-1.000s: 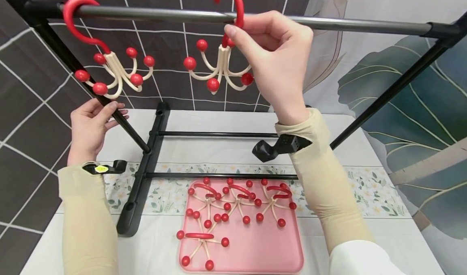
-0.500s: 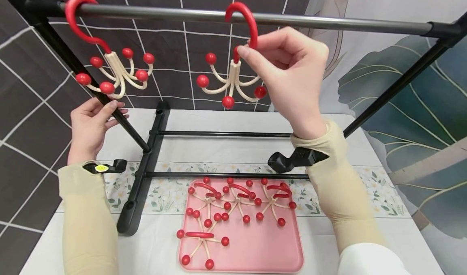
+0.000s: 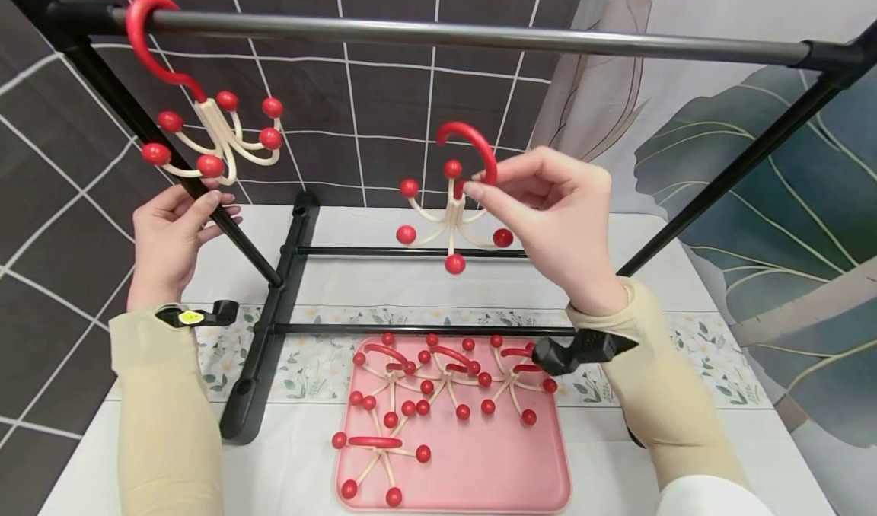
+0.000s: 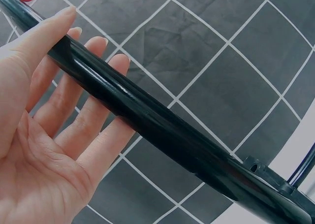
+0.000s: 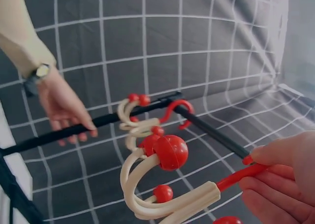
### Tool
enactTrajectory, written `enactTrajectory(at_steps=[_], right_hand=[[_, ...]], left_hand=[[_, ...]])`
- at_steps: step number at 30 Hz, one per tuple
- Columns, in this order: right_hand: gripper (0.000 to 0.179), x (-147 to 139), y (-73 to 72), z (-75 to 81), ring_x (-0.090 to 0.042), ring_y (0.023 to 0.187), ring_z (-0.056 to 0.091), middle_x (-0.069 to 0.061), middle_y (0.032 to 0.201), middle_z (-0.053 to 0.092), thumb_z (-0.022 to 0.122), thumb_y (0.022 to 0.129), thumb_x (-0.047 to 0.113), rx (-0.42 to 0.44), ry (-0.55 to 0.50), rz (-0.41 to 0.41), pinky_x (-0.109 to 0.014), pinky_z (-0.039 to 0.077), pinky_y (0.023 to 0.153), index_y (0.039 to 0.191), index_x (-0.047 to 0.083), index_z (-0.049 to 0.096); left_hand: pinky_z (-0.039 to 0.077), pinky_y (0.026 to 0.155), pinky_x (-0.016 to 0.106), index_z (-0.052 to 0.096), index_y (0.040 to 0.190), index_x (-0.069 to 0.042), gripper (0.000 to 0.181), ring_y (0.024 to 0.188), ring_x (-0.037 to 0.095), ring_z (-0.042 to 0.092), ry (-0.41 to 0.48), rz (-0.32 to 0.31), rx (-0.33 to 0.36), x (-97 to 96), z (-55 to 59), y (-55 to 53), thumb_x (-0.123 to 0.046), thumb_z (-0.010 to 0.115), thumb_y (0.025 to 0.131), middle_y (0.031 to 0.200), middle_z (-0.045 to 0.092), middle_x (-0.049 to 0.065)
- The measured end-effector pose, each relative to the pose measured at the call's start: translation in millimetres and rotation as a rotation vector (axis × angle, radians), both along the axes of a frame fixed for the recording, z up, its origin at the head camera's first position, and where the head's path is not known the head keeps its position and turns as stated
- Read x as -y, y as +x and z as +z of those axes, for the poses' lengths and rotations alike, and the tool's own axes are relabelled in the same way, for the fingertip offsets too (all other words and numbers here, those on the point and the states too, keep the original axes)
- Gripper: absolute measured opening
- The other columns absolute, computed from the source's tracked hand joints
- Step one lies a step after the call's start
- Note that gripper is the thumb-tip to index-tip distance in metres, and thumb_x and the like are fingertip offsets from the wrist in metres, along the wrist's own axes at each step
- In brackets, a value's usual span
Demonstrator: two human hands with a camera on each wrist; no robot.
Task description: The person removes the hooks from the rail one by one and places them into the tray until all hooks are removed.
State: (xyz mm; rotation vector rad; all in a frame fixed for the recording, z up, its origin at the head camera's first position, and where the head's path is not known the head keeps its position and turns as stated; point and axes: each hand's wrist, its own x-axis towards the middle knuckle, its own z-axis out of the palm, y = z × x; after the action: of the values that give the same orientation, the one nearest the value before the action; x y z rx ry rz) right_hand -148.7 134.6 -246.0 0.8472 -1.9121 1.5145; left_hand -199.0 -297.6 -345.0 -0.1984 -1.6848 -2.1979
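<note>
My right hand [image 3: 562, 230] pinches the neck of a multi-prong hook hanger [image 3: 454, 211], just under its red curved hook. This hanger has cream prongs tipped with red balls. It is in the air below the rack's top bar [image 3: 438, 33], apart from it. Against the rack's slanted black post [image 4: 162, 125] my left hand [image 3: 167, 238] holds on, thumb in front and fingers behind. A second multi-prong hanger [image 3: 219, 132] hangs tilted by its red hook at the bar's left end. In the right wrist view, the held hanger [image 5: 182, 204] appears close up, its hook partly covered by fingers.
A pink tray [image 3: 493, 463] lies on the table in front of the rack, with several similar hangers along its back and left. The rack's lower rods [image 3: 411, 329] cross behind it. A gridded dark cloth [image 3: 384, 97] stands behind; a leaf-patterned curtain is right.
My right hand has come down and slightly right with its hanger, whose hook went from above the top bar to well below it. The left-end hanger has swung slightly. My left hand stays put.
</note>
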Motion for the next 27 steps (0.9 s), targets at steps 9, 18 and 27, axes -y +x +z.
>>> enactTrajectory(at_steps=[9, 18, 27], right_hand=[[0.022, -14, 28.0, -32.3, -0.027, 0.075, 0.074, -0.011, 0.089, 0.075, 0.083, 0.077, -0.014, 0.186, 0.037, 0.113, -0.034, 0.062, 0.065, 0.092, 0.001, 0.076], [0.034, -25, 55.1, -54.7, -0.025, 0.082, 0.071, -0.007, 0.088, 0.075, 0.084, 0.070, -0.019, 0.239, 0.087, 0.255, -0.036, 0.062, 0.072, 0.087, 0.009, 0.076], [0.018, -31, 73.8, -80.4, -0.022, 0.076, 0.070, -0.010, 0.085, 0.073, 0.085, 0.080, -0.006, 0.142, 0.084, 0.580, -0.027, 0.058, 0.066, 0.086, 0.005, 0.071]], left_hand=[[0.060, 0.076, 0.033, 0.066, 0.117, 0.013, 0.027, 0.080, 0.023, 0.075, 0.016, -0.021, -0.023, 1.1, -0.8, -1.6, 0.004, 0.072, 0.092, 0.096, 0.073, 0.015], [0.060, 0.076, 0.034, 0.064, 0.118, 0.015, 0.029, 0.080, 0.024, 0.075, 0.032, -0.023, -0.017, 0.0, 0.4, -1.3, 0.004, 0.072, 0.092, 0.095, 0.073, 0.016], [0.060, 0.075, 0.034, 0.066, 0.118, 0.013, 0.029, 0.080, 0.024, 0.075, 0.021, -0.016, -0.015, -0.4, 0.7, -0.8, 0.004, 0.073, 0.092, 0.096, 0.073, 0.016]])
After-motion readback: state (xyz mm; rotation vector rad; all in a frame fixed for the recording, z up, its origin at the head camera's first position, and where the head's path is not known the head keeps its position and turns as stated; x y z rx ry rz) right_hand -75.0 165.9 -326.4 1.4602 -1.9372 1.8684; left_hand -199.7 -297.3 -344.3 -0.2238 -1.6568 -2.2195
